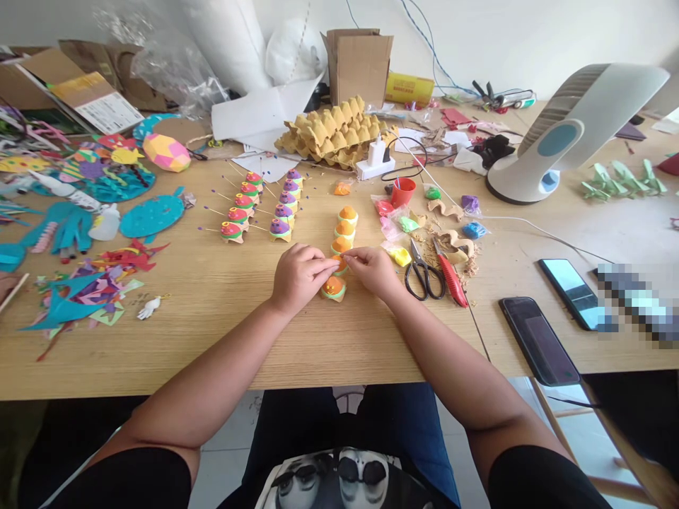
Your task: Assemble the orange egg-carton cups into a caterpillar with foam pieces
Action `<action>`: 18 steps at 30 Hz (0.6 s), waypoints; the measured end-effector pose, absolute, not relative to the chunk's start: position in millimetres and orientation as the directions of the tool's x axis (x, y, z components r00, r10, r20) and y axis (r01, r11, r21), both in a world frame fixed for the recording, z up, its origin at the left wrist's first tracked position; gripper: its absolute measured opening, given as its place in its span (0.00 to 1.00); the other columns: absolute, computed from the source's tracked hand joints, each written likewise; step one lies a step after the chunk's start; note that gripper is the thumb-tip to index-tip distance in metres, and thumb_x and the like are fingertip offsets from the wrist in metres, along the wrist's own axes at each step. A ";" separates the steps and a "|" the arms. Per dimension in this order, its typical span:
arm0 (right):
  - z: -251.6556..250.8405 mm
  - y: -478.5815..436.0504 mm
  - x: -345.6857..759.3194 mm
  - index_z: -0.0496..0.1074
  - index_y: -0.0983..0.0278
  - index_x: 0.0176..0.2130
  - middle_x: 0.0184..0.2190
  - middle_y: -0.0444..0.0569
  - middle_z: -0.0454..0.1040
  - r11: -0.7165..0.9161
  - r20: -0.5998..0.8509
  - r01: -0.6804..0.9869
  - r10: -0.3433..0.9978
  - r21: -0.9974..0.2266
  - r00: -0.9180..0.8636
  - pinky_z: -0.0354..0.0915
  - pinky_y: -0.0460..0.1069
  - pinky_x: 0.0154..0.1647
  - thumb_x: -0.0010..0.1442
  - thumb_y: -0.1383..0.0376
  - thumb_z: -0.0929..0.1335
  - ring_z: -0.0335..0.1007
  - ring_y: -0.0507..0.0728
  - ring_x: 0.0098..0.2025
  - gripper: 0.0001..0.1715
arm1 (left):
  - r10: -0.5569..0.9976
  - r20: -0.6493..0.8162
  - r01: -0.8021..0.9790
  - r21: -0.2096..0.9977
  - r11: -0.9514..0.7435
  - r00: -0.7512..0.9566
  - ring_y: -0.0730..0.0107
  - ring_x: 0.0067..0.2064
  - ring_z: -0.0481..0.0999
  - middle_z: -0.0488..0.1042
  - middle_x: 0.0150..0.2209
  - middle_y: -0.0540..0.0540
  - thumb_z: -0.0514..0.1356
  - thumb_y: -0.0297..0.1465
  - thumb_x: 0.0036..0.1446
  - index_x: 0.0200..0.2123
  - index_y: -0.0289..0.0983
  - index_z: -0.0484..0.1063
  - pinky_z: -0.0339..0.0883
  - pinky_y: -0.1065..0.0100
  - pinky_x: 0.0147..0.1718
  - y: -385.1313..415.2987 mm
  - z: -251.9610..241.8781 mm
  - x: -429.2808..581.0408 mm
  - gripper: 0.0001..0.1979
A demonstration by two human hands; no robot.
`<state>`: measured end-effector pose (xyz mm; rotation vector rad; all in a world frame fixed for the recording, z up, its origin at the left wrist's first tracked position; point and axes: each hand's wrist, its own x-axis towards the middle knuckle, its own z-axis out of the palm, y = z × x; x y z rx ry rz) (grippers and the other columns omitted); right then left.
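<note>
In the head view, a row of egg-carton cups point(344, 228) covered in orange and pale clay runs away from me. The nearest cup point(334, 286) carries small details on its orange top. At the second cup from the front, my left hand point(303, 277) and my right hand point(373, 271) meet, fingertips pinched together over its orange clay. Whatever small piece sits between the fingers is hidden. To the left stand two finished-looking caterpillar rows, one red and green point(241, 205), one purple point(286, 203), with pins sticking out as feelers.
Black scissors point(423, 274), a red utility knife point(450, 276) and bags of coloured clay point(397, 253) lie right of my hands. Farther right are a phone point(538, 341) and a white fan point(556, 134). Egg cartons point(334, 131) stand behind; paper scraps point(95, 290) lie left.
</note>
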<state>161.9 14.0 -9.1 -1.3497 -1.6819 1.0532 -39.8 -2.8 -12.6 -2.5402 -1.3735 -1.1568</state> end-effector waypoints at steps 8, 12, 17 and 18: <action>-6.1 12.6 161.0 0.84 0.66 0.41 0.19 0.40 0.67 0.104 0.031 0.406 0.983 -0.908 -0.181 0.52 0.47 0.27 0.61 0.57 0.69 0.56 0.50 0.24 0.19 | 0.752 0.614 0.648 0.474 -0.596 0.242 0.64 0.39 0.76 0.80 0.34 0.47 0.66 0.36 0.63 0.40 0.43 0.84 0.69 0.61 0.43 -2.3 -13.0 -36.8 0.06; -3.7 11.1 161.5 0.84 0.66 0.42 0.21 0.41 0.69 0.109 0.039 0.402 0.983 -0.909 -0.179 0.53 0.47 0.28 0.61 0.57 0.69 0.57 0.50 0.25 0.19 | 0.807 0.578 0.553 0.635 -0.539 0.122 0.66 0.40 0.78 0.81 0.36 0.47 0.65 0.35 0.64 0.39 0.42 0.83 0.71 0.63 0.45 -1.7 -13.3 -36.3 0.07; 0.3 9.7 163.4 0.84 0.66 0.41 0.22 0.43 0.72 0.093 0.039 0.380 0.988 -0.920 -0.148 0.54 0.47 0.28 0.60 0.57 0.69 0.57 0.50 0.25 0.18 | 0.851 0.522 0.507 0.717 -0.479 0.065 0.67 0.41 0.79 0.82 0.38 0.46 0.64 0.35 0.64 0.39 0.40 0.83 0.73 0.64 0.46 -1.2 -14.0 -36.9 0.08; 1.4 9.2 163.9 0.84 0.66 0.41 0.23 0.43 0.73 0.094 0.043 0.366 0.989 -0.926 -0.144 0.54 0.47 0.28 0.59 0.57 0.69 0.57 0.50 0.25 0.18 | 0.858 0.511 0.500 0.728 -0.468 0.059 0.67 0.41 0.79 0.82 0.38 0.46 0.63 0.35 0.64 0.39 0.40 0.83 0.73 0.64 0.45 -1.0 -14.3 -37.1 0.08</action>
